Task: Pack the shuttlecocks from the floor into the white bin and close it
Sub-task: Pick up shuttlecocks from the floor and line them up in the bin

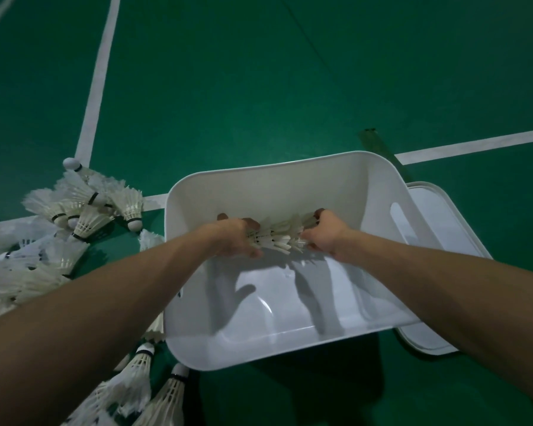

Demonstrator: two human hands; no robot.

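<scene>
Gripping a row of shuttlecocks (279, 236) by its ends with curled fingers, the left hand (237, 238) and right hand (326, 233) held it inside the bin (274, 189) on a dim green floor (259, 72) crossed by white lines (100, 78), a loose pile (83, 207) at the bin's left, lid (443, 216) at its right.

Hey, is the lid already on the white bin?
No, the white bin is open at the top, and its lid lies on the green floor beside it.

Bin, lid, hands, shuttlecocks
One white rectangular plastic bin (290, 186); one flat white plastic lid (443, 241) at three o'clock; left hand (237, 238) and right hand (326, 233); one nested row of white feather shuttlecocks (280, 236); loose white feather shuttlecocks (90, 222) at nine o'clock, too heaped to count.
</scene>
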